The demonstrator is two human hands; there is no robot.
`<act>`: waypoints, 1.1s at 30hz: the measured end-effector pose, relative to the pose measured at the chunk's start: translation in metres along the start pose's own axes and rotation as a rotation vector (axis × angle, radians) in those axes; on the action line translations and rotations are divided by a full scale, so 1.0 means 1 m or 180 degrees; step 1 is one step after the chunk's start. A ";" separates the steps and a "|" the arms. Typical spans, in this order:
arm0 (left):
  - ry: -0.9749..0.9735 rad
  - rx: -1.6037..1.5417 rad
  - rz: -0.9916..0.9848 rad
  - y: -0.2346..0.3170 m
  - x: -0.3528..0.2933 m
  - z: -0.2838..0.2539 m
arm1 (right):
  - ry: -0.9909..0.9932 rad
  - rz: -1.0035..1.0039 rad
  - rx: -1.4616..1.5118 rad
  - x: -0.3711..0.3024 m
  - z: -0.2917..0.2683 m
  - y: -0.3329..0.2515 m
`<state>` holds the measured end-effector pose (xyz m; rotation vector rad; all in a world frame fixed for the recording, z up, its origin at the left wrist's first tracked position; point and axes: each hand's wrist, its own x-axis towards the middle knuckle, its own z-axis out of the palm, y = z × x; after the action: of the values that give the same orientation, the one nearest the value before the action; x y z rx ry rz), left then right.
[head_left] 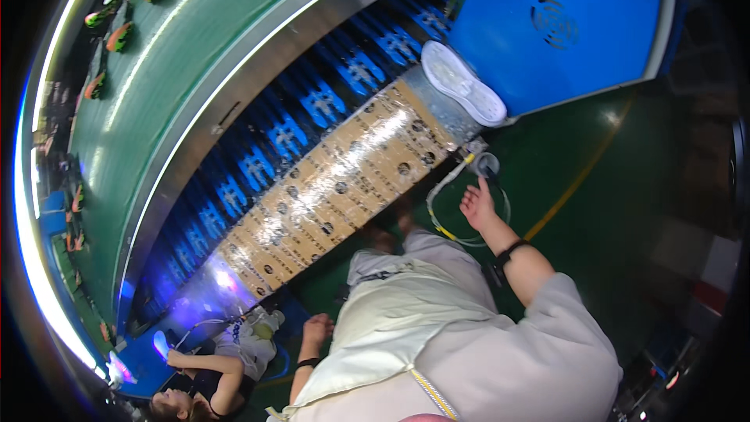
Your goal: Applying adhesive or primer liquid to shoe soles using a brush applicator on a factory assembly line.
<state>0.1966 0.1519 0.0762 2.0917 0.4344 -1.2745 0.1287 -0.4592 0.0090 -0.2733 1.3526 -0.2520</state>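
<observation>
My right hand (pixel 478 205) is held out with its fingers apart and nothing seen in it. Its fingertips are nearest to a grey round fitting (pixel 486 164) with a pale looped hose (pixel 437 223) at the bench edge; whether they touch it I cannot tell. My left hand (pixel 317 329) hangs low by my side, its fingers loosely bent and apart, with nothing visible in it. Beyond the right hand, a white shoe sole (pixel 463 84) lies at the bench's right end, against the blue machine housing (pixel 547 31).
A long bench top covered in shiny brown cardboard (pixel 336 187) runs diagonally ahead. Behind it is a row of blue holders (pixel 285 134), then a green conveyor belt (pixel 195 39) with orange-green items at its far side. At lower left, a co-worker (pixel 223 367) holds a lit, sole-shaped piece (pixel 162 345).
</observation>
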 end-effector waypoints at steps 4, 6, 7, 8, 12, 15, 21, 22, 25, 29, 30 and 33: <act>-0.0166 0.0529 0.0105 -0.014 0.017 0.028 | -0.1590 -0.0234 -0.2232 -0.084 0.026 0.029; -0.0117 0.0281 -0.0601 0.018 0.022 0.043 | -0.2130 -0.0192 -0.3087 -0.105 0.021 0.068; -0.0160 0.0245 -0.0701 0.001 0.047 0.044 | -0.2523 -0.0277 -0.3716 -0.116 0.028 0.079; -0.0164 0.0117 -0.0717 0.001 0.060 0.047 | -0.2862 0.0024 -0.3922 -0.098 0.012 0.105; -0.0178 0.1778 0.0295 0.027 0.101 0.055 | -0.3351 -0.1102 -0.6106 -0.043 -0.011 0.175; -0.0113 0.2529 0.0821 0.066 0.121 0.080 | -0.3331 -0.1496 -0.7061 -0.007 -0.009 0.210; -0.0343 0.3358 0.1384 0.052 0.144 0.139 | -0.3383 -0.1811 -0.8107 0.032 -0.017 0.260; -0.0500 0.3409 0.1302 0.049 0.143 0.151 | -0.3544 -0.1973 -0.8207 0.035 -0.018 0.263; -0.0543 0.3419 0.1147 0.033 0.140 0.177 | -0.3991 -0.2221 -0.8497 0.040 -0.017 0.273; -0.0376 0.3392 0.1403 0.013 0.132 0.200 | -0.4370 -0.2422 -0.9096 0.034 -0.020 0.283; -0.0351 0.3345 0.1444 0.008 0.128 0.203 | -0.4369 -0.2502 -0.9275 0.035 -0.024 0.285; -0.0075 0.3156 0.1550 -0.016 0.133 0.219 | -0.4214 -0.2757 -0.9425 0.033 -0.029 0.286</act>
<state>0.1043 0.0106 -0.1168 2.6864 -0.8585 -1.3265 0.1126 -0.2024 -0.1228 2.7444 0.9464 -1.3108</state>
